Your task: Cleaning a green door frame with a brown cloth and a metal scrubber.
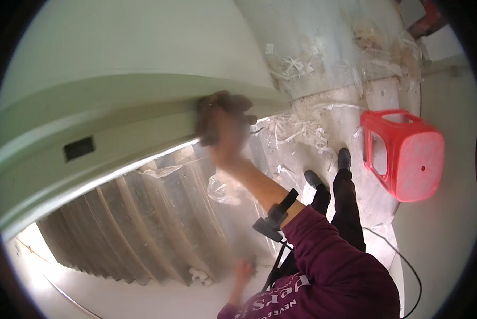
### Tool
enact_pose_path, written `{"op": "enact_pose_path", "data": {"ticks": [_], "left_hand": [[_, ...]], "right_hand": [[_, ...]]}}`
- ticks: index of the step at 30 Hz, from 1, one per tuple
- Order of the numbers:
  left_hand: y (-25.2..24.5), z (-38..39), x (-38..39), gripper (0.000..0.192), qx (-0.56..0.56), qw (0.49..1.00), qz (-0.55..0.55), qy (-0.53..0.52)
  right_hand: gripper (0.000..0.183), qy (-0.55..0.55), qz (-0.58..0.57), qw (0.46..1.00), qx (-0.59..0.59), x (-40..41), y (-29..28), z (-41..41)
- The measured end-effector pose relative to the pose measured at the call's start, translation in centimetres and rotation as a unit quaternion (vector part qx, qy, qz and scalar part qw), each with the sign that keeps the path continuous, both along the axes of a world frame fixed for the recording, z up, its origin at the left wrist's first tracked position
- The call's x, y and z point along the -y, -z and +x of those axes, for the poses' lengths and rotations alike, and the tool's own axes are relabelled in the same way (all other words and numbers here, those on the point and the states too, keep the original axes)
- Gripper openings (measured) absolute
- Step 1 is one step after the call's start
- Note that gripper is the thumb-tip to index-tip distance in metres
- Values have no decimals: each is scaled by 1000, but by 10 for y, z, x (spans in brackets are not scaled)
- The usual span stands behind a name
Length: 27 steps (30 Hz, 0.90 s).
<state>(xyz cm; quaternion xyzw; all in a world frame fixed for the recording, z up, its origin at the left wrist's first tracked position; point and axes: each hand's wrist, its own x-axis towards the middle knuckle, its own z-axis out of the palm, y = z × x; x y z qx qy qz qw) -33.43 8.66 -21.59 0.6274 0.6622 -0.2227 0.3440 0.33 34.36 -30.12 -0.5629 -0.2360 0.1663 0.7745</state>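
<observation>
My right hand (228, 137), blurred, reaches up and left to the lower edge of a large pale green panel (142, 101). Dark brown material (206, 119) surrounds its fingers; whether this is a glove or a held cloth or pad cannot be told. The panel has a smooth curved face and a small dark rectangular opening (79, 148). On the right forearm sits a black strap (278, 211) with a small device. Low in the view, my left hand (244, 271) is small and blurred beside my body, its fingers not clear.
Grey corrugated sheeting (142, 227) lies below the panel, with crumpled clear plastic (222, 189) nearby. A red plastic stool (422, 163) lies tipped over at right. White shreds (302, 131) litter the floor near my shoes (344, 159). A black cable (412, 267) curves at lower right.
</observation>
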Motion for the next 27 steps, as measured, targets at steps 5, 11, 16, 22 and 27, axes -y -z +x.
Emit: {"op": "enact_pose_path", "data": {"ticks": [5, 11, 16, 22, 27], "left_hand": [[-19, 60, -10, 22, 50, 996, -48, -55], [-1, 52, -47, 22, -3, 995, -96, -24], [2, 47, -107, 21, 59, 995, -85, -15], [11, 35, -155, 21, 38, 995, -89, -4], [47, 44, -155, 22, -1, 994, -105, -18]], "right_hand": [[45, 36, -66, 988, -135, 11, 82, 6], [43, 134, -110, 959, -222, 13, 110, 25], [44, 89, 117, 975, -166, 12, -47, -7], [48, 45, 111, 993, 17, 26, -35, 19], [56, 84, -82, 974, -195, -13, 190, -8]]}}
